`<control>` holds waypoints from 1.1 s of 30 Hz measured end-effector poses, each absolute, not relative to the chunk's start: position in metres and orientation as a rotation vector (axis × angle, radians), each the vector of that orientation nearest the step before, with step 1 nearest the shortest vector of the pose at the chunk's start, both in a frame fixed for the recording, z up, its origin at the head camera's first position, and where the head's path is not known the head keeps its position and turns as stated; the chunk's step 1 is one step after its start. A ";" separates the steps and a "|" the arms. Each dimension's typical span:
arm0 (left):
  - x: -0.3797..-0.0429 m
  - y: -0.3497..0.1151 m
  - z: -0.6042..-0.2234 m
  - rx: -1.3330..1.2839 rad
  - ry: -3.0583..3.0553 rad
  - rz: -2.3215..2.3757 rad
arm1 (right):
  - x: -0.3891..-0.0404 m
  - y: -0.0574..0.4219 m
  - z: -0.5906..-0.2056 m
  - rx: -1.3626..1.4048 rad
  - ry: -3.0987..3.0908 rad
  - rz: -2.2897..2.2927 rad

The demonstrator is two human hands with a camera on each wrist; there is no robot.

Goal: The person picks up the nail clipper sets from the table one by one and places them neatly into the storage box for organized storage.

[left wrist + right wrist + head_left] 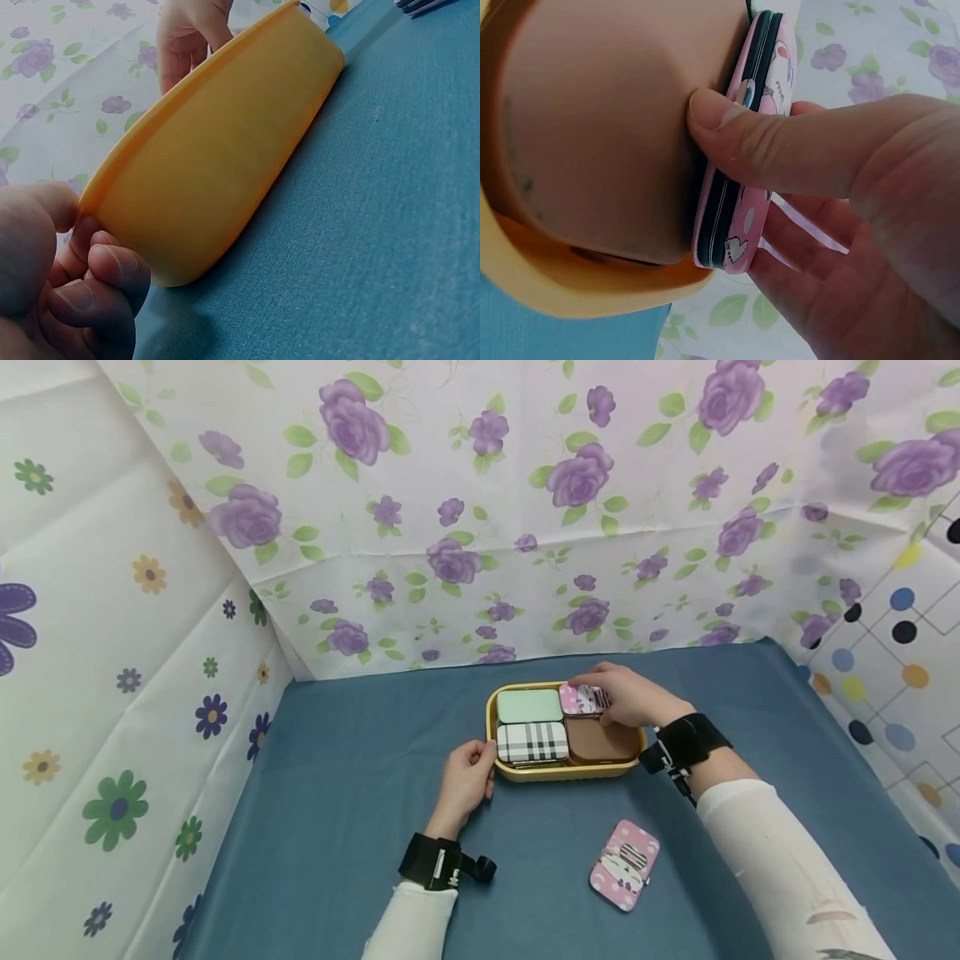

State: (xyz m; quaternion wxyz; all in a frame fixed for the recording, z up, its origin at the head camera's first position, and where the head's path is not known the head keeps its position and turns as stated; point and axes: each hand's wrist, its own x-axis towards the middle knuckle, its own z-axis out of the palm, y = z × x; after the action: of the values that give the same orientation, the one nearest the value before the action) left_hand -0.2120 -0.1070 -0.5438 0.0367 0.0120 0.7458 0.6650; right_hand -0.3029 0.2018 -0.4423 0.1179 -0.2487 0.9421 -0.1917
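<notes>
A yellow oval-cornered container (570, 773) stands on the blue cloth. My left hand (462, 781) pinches its near left rim, thumb above and fingers curled under, as the left wrist view shows. At the far right corner, my right hand (636, 697) grips a small pink cartoon-print case (761, 202) by its edges, thumb on the near side. That case sits behind a brown case (603, 740) inside the container. Left of these lie a mint green case (528, 706) and a black-and-white plaid case (532, 743). Part of the pink case is hidden by my right hand.
Another pink cartoon-print case (625, 865) lies flat on the blue cloth (337, 827), in front of the container and between my forearms. A flowered sheet (450, 510) hangs at the back, with patterned sheets on both sides.
</notes>
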 end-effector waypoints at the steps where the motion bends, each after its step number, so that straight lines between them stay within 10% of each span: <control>1: -0.212 -0.107 -0.544 0.036 2.288 2.042 | -0.303 0.202 -0.443 -0.722 2.753 -0.569; 33: -0.210 -0.102 -0.545 -0.041 2.285 2.066 | -0.294 0.217 -0.465 -0.804 2.645 -0.683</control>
State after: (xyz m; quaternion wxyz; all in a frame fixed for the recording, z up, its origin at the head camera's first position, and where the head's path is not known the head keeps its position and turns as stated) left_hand -0.2103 -0.1019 -0.5446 0.0305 -0.0134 0.7414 0.6702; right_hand -0.2935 0.2169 -0.4654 0.1465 -0.2794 0.9188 -0.2374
